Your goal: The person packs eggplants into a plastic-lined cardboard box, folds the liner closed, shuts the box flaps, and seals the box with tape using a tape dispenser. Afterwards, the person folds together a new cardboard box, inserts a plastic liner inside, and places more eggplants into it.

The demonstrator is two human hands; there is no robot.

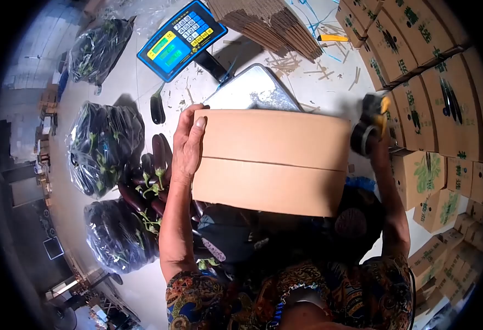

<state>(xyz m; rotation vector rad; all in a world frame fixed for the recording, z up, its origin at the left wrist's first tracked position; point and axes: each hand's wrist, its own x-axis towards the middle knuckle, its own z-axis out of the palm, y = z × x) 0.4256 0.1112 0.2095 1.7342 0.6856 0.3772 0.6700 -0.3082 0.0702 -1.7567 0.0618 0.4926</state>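
Carton [272,159] sits right of the left hand [187,146] pinching its edge, while the right hand [380,149] clasps a tape dispenser [364,137] just beside its right end.

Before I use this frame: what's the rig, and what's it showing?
No machine here: a person's two bare hands, filmed by one head-worn camera looking forward and down. The left hand grips the edge of a cardboard box; the right hand holds what looks like a tape dispenser, blurred. Beyond the box sits a digital scale with a metal platform. On the floor, loose eggplants and plastic bags of eggplants lie to the left; printed cartons are stacked to the right.
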